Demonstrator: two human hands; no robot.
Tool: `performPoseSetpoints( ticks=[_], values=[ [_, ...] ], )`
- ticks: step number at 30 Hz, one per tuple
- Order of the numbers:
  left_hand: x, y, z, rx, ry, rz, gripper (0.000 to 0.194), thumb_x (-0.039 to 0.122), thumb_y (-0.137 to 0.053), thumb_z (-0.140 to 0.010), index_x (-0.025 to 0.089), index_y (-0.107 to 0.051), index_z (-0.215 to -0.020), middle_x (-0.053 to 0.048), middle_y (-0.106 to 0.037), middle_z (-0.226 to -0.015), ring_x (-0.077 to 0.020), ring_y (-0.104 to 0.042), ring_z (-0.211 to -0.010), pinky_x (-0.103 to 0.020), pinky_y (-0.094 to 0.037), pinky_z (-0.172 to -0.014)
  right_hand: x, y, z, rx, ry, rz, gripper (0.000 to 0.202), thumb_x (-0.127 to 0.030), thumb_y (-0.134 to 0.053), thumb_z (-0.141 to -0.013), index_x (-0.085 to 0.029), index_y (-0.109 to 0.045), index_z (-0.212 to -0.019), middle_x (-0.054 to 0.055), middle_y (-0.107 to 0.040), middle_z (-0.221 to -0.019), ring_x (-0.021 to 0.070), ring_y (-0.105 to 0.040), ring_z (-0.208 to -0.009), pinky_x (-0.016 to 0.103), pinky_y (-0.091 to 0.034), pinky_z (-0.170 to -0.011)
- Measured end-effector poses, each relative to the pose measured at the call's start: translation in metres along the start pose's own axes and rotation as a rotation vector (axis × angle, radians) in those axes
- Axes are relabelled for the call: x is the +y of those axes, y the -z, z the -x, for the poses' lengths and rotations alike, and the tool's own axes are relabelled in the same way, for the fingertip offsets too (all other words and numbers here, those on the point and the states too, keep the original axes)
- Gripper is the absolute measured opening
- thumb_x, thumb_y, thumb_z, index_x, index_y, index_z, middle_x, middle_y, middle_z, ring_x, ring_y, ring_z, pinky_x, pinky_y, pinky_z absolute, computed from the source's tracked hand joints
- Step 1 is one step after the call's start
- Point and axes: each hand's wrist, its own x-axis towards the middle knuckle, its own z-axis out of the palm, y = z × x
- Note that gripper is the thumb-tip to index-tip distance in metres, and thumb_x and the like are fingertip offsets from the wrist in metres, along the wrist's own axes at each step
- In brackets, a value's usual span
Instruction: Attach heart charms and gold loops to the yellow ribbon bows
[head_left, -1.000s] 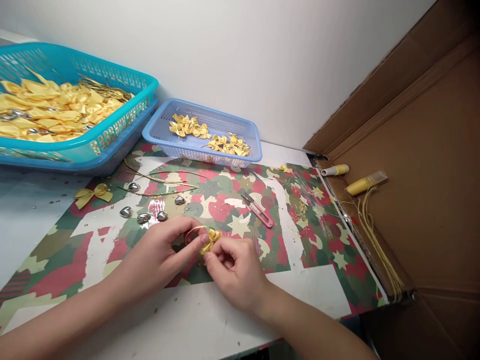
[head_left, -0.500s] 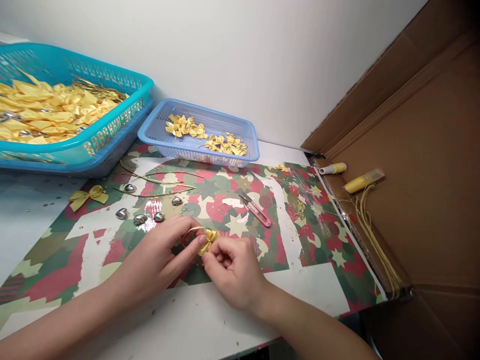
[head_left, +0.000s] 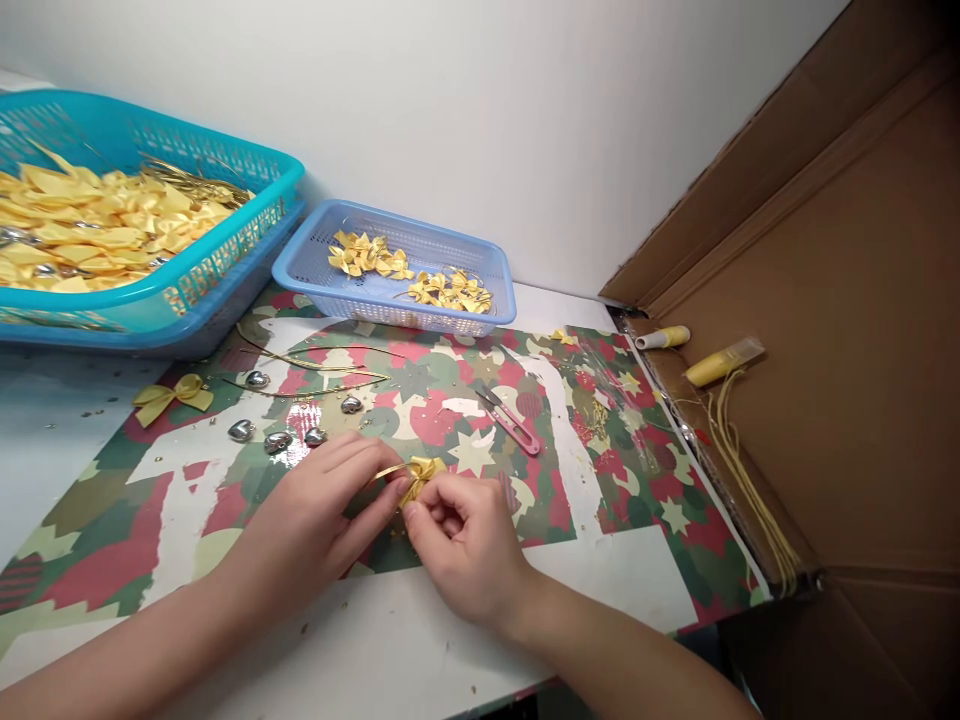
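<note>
Between my two hands is a yellow ribbon bow [head_left: 424, 470] with a gold cord [head_left: 390, 471] looping out to its left. My left hand [head_left: 330, 500] pinches the bow and cord between thumb and fingers. From the other side, my right hand [head_left: 465, 540] grips the bow's right part, thumb against curled index finger. Just beyond my left hand lie several silver hearts [head_left: 277, 442]. A pink thread snipper [head_left: 513, 424] rests past my right hand. Loose gold cords [head_left: 315, 368] and another yellow bow [head_left: 172, 397] lie to the left.
A turquoise basket [head_left: 225, 262] heaped with yellow bows stands at the back left. Beside it a blue basket [head_left: 330, 298] holds smaller bows with cords. Cardboard [head_left: 840, 400] walls the right side, with a yellow-filled tube [head_left: 724, 362] and hanging yellow cords [head_left: 750, 490] at its edge.
The gold cord loop has tipped and looks flatter, and the bow has turned slightly between my fingers. Both hands keep their grip in nearly the same place.
</note>
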Motion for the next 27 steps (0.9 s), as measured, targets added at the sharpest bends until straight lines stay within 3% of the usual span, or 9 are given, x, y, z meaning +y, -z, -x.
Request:
performPoseSetpoints(
  ticks=[4,6,10,16,27],
  values=[
    [-0.007,-0.001,0.003,0.012,-0.099,-0.029,0.016,0.027,-0.050,-0.092,0.022,-0.056,-0.079,-0.002,-0.062,-0.074,-0.0187,-0.054,-0.070,-0.030,-0.043,-0.064,0.000,-0.001,-0.001,0.007,0.005,0.010,0.023,-0.021,-0.053,-0.078,-0.021,-0.040,-0.059,-0.008,-0.034,-0.048,0.0065,-0.030,-0.043,0.021,-0.023,-0.042],
    [-0.006,-0.002,0.005,0.017,-0.079,-0.017,0.014,0.027,-0.052,-0.091,0.023,-0.056,-0.079,-0.002,-0.063,-0.075,-0.0189,-0.055,-0.072,-0.030,-0.044,-0.065,0.000,-0.001,-0.001,0.011,0.006,0.012,0.023,-0.022,-0.053,-0.079,-0.021,-0.040,-0.059,-0.008,-0.034,-0.048,0.0066,-0.029,-0.043,0.021,-0.023,-0.043],
    [0.002,0.000,0.007,0.045,0.141,0.082,0.018,0.038,-0.049,-0.093,0.023,-0.058,-0.086,-0.001,-0.061,-0.071,-0.0186,-0.056,-0.066,-0.030,-0.045,-0.061,0.002,-0.001,-0.001,0.020,0.025,0.025,0.022,-0.022,-0.053,-0.081,-0.021,-0.043,-0.061,-0.008,-0.036,-0.048,0.0070,-0.030,-0.044,0.022,-0.025,-0.044],
    [0.009,0.006,0.000,-0.160,0.428,0.350,0.040,0.057,-0.052,-0.087,0.022,-0.062,-0.073,-0.002,-0.065,-0.068,-0.0194,-0.061,-0.065,-0.025,-0.045,-0.051,0.007,-0.001,-0.002,0.021,0.094,0.033,0.021,-0.024,-0.054,-0.086,-0.019,-0.053,-0.067,-0.004,-0.054,-0.055,0.0082,-0.043,-0.048,0.021,-0.034,-0.049],
    [0.002,0.010,-0.010,-0.154,0.584,0.630,0.033,0.054,-0.071,-0.074,0.021,-0.070,-0.070,-0.001,-0.064,-0.068,-0.0163,-0.057,-0.063,-0.023,-0.046,-0.055,0.009,0.007,-0.007,0.093,0.263,0.275,0.011,-0.016,-0.058,-0.083,-0.019,-0.061,-0.072,-0.001,-0.063,-0.064,0.0118,-0.052,-0.060,0.024,-0.038,-0.059]
  ],
)
